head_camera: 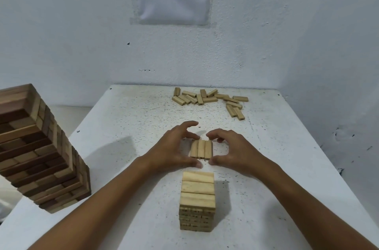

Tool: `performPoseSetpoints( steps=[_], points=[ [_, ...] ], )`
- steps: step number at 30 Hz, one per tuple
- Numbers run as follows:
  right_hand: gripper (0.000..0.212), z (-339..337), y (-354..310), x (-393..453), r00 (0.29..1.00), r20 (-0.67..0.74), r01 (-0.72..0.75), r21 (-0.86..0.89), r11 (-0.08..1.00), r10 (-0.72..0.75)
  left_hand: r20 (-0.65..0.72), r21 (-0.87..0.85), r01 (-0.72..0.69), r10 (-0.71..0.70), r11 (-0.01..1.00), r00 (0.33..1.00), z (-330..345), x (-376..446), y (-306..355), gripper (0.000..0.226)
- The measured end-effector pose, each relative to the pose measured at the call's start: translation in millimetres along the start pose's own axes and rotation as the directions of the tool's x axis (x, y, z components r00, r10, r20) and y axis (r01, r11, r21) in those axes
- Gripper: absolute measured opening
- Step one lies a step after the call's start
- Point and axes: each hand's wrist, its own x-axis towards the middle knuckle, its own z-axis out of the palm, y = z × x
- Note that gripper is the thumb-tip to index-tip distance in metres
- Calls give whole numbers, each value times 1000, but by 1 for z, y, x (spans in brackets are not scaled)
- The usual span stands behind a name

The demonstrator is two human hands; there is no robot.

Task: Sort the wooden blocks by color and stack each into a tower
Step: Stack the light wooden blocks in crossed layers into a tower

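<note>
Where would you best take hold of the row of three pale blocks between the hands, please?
Grip the row of three blocks at its two long outer sides, squeezing inward, left hand and right hand coming from either side. They lie loose side by side; pressure across keeps them together.

The speckled white worktop (pixel 127 118) carries a tall brown wooden block tower (pixel 39 147), a short pale wooden block tower (pixel 198 200), three side-by-side pale blocks (pixel 201 149), and scattered pale wooden blocks (pixel 211 100).

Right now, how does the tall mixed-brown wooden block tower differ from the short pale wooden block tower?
The tall mixed-brown wooden block tower, at the table's left edge, mixes dark and light blocks. The short pale wooden block tower, near centre, is one light colour and has far fewer layers. Both stand free, untouched by hands.
</note>
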Motion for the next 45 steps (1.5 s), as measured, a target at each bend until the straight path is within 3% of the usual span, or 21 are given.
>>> performPoseSetpoints(
  steps=[21, 27, 38, 45],
  points=[
    [62, 10, -6, 6, 999, -14, 36, 34, 999, -36, -54, -62, 18, -21, 998, 998, 3, 4, -1, 87],
    [53, 5, -14, 5, 998, -24, 53, 122, 991, -50, -57, -66, 22, -26, 998, 998, -5, 8, 3, 84],
    [44, -37, -65, -6, 981, -111, 172, 117, 978, -159, -168, -10, -87, 84, 996, 982, -58, -5, 54, 83],
    [43, -45, -92, -41, 977, -88, 204, 97, 974, -195, -165, -11, -102, 99, 995, 981, -68, -45, 85, 84]
  ],
)
